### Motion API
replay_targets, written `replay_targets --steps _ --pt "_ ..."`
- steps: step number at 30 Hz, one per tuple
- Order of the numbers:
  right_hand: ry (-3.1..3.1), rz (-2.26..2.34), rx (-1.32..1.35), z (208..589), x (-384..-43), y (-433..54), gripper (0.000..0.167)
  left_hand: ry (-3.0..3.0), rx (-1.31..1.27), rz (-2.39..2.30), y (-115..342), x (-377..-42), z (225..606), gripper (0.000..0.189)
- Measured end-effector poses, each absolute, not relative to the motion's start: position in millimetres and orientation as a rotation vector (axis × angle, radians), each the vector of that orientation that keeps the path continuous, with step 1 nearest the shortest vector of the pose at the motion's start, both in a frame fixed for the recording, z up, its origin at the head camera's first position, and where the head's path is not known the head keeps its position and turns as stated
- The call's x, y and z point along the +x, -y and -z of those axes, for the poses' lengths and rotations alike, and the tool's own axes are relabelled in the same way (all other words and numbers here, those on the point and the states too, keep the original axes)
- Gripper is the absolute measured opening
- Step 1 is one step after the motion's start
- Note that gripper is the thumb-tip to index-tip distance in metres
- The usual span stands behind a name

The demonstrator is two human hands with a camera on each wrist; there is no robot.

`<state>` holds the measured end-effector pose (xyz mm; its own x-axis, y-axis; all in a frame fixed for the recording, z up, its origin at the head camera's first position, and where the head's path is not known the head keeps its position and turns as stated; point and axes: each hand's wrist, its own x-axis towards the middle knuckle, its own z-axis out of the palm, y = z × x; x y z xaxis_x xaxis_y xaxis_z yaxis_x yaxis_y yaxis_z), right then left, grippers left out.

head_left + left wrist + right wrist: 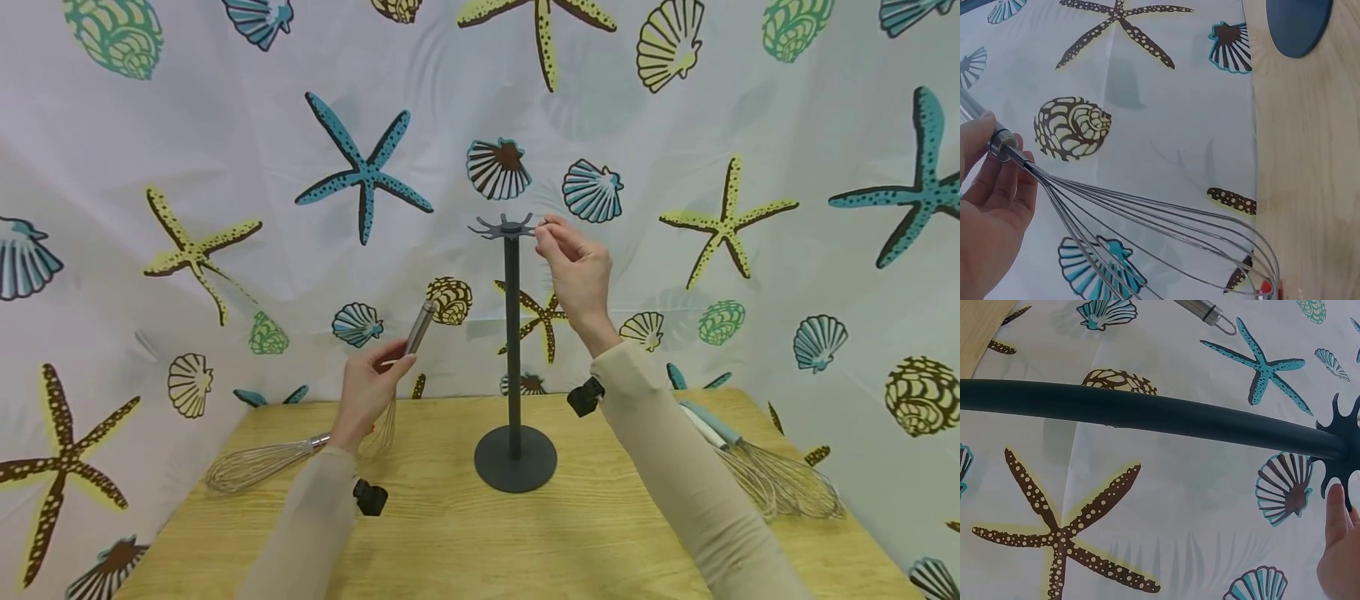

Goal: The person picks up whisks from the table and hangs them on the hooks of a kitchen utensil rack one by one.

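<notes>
My left hand (367, 392) holds a steel wire whisk (1147, 200) by its metal handle, with the handle tilted up and the wires hanging down. To its right stands a dark upright utensil stand (513, 350), with a round base and a ring of curved hooks on top. My right hand (581, 275) is raised to that top and pinches the end of one hook on the right side. In the right wrist view, its fingertips touch a hook of the hook ring (1338, 450). No whisk hangs from the hooks in view.
Another whisk (258, 464) lies on the wooden table (450, 542) at the left, partly behind my left hand. Two more lie at the right beyond my right forearm: a white-handled whisk (702, 427) and a blue-handled whisk (712, 422). A sea-patterned cloth (420, 267) hangs behind.
</notes>
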<state>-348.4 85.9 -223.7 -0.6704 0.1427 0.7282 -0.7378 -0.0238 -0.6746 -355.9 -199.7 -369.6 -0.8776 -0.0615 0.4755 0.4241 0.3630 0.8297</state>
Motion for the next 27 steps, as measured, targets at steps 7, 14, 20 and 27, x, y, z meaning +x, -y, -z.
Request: replay_targets --steps 7,14,20,27 --pt "1.614 -1.792 0.643 229.2 -357.5 -84.7 0.025 2.195 -0.371 1.484 179.9 -339.2 339.3 0.034" --pt "1.592 -1.748 0.685 241.1 -378.0 -85.2 0.028 2.172 -0.365 1.493 177.8 -366.0 346.5 0.034" --pt "1.566 -1.806 0.683 238.6 -380.8 -87.8 0.028 2.126 -0.414 1.511 161.3 -379.1 336.0 0.035" --pt "1.568 -1.796 0.7 238.6 -380.6 -87.1 0.03 2.035 -0.462 1.521 149.9 -383.9 316.1 0.034"
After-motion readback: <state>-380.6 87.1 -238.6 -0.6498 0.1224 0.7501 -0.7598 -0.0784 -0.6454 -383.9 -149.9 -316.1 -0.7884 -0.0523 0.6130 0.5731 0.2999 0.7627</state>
